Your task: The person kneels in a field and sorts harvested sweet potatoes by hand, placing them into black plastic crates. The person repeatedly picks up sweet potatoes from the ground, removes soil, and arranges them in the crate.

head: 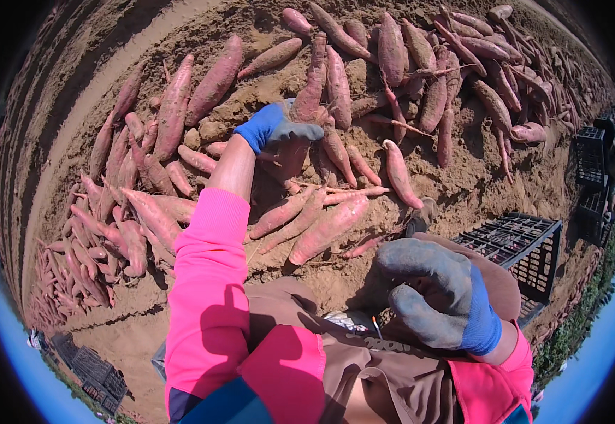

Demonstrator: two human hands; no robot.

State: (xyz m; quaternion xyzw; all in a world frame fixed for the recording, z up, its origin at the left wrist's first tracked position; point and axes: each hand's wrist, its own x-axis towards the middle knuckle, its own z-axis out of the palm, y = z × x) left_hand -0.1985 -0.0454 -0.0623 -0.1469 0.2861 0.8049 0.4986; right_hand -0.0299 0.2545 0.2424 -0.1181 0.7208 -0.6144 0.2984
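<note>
My left hand (286, 130), in a grey-coated blue work glove, grips a long reddish sweet potato (310, 85) by its lower part, its other end pointing away from me. Soil and fine roots cling to it where the glove closes. Beneath that hand, more sweet potatoes lie on the soil, partly in its shadow. My right hand (434, 294), gloved the same way, hovers over my right thigh. Its fingers curl, but a gap separates them from the thumb, and nothing shows between them. A large pink sweet potato (329, 230) lies on the ground between the two hands.
Heaps of sweet potatoes (498, 63) spread along the row at upper right and lower left (82, 259). A black plastic crate (538, 259) stands close by my right side. Further crates (589, 153) are at far right and lower left (95, 373). Furrowed soil (74, 79) stretches at upper left.
</note>
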